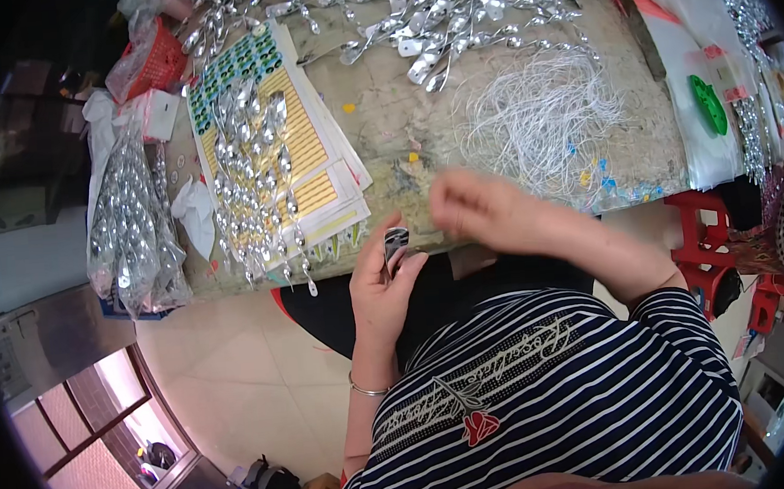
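My left hand (382, 286) is at the table's front edge, its thumb and fingers closed on a small shiny silver piece (396, 240), probably one of the twisted strips. Just to its right, my right hand (480, 206) is over the table edge, smeared by motion. Its fingers look curled, but whether they hold anything does not show. Beyond it lies a loose heap of thin white strings (547, 120). Left of my hands, a row of silver twisted strips (255, 177) rests on sheets of gold and green stickers (315, 191).
More silver twisted strips (449, 13) are heaped at the table's far side. A plastic bag of them (132, 226) lies at the left, near a red basket (161, 61). At the right are a green plastic piece (708, 104) and a red stool (696, 232).
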`<state>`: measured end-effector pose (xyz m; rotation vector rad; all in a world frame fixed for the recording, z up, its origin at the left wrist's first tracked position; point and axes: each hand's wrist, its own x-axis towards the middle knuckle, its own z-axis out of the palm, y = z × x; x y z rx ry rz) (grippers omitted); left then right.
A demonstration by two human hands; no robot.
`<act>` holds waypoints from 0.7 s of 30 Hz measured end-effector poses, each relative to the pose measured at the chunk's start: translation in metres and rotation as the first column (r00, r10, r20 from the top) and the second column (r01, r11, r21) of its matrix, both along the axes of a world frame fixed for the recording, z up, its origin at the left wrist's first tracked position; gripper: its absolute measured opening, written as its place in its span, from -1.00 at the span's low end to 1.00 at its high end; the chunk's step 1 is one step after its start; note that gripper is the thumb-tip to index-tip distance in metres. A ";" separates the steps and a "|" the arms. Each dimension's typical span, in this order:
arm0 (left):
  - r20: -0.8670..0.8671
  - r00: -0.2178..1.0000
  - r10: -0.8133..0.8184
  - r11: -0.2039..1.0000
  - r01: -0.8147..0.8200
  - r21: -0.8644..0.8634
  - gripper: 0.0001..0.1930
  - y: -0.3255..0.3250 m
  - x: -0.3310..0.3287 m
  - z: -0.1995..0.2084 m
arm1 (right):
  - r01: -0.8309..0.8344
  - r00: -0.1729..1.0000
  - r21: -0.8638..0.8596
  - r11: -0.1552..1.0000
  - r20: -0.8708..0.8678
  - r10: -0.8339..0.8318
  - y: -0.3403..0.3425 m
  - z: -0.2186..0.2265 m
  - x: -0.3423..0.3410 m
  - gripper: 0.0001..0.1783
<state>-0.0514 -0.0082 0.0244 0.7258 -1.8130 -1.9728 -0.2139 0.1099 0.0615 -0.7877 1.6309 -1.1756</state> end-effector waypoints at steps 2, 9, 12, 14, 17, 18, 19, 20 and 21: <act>0.058 0.996 -0.068 0.993 0.062 0.102 -0.64 -0.004 0.008 -0.001 | -0.085 0.993 0.047 0.995 0.092 0.081 0.003 -0.011 0.022 -0.87; 0.287 0.951 -0.113 0.991 0.086 0.107 -0.83 -0.004 0.017 0.002 | 0.014 0.999 0.016 1.000 0.049 -0.015 0.006 -0.021 0.020 -0.90; 0.285 0.954 -0.089 0.992 0.060 0.111 -0.83 -0.008 0.018 0.006 | 0.061 0.998 -0.080 0.995 0.018 -0.060 0.015 -0.036 0.010 -0.91; 0.289 0.956 -0.054 0.995 0.026 0.100 -0.82 -0.012 0.020 0.004 | 0.170 0.984 -0.043 0.985 0.060 -0.167 0.014 -0.023 0.003 -0.91; 0.296 0.955 -0.015 0.992 -0.024 0.126 -0.83 -0.019 0.024 0.002 | 0.271 0.959 -0.044 0.962 0.099 -0.266 0.018 -0.016 -0.004 -0.91; 0.275 0.962 -0.006 0.993 -0.026 0.112 -0.83 -0.017 0.021 0.000 | 0.268 0.958 -0.025 0.963 0.112 -0.264 0.022 -0.016 -0.007 -0.90; 0.252 0.968 0.003 0.995 -0.028 0.097 -0.83 -0.015 0.020 0.000 | 0.262 0.959 -0.024 0.965 0.113 -0.258 0.023 -0.019 -0.008 -0.90; 0.258 0.966 -0.015 0.994 -0.013 0.105 -0.83 -0.015 0.018 0.000 | 0.245 0.968 -0.025 0.969 0.056 -0.243 0.023 -0.023 -0.008 -0.87; 0.257 0.966 -0.014 0.994 -0.014 0.108 -0.83 -0.013 0.016 0.001 | 0.232 0.973 -0.025 0.972 -0.003 -0.232 0.024 -0.027 -0.009 -0.82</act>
